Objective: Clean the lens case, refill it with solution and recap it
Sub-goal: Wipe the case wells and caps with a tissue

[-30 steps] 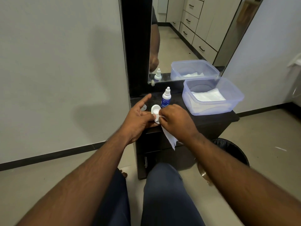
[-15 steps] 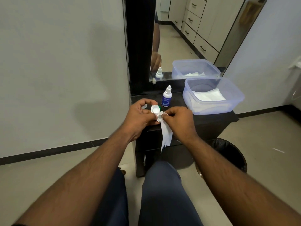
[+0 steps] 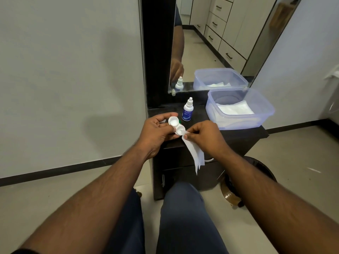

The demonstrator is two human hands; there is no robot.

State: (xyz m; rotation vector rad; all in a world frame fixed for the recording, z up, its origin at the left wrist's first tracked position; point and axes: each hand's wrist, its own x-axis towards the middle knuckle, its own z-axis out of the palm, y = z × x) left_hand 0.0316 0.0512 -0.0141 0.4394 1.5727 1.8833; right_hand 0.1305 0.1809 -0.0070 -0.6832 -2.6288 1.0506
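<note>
I'm holding the case [image 3: 176, 125] in my left hand [image 3: 156, 132], fingers curled round it, above the desk's [image 3: 238, 133] front edge; its long axis is running from far-left to near-right, wells up. My right hand [image 3: 203, 136] is pinching the tissue [image 3: 194, 154] at the nearer well; since half a second ago both wells have come into view.

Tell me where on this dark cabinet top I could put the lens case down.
Bare top shows between the solution bottle and the plastic tub, and along the front edge before the tub. The left end is crowded: your left hand holds the lens case there, with a small cap beneath.
</note>
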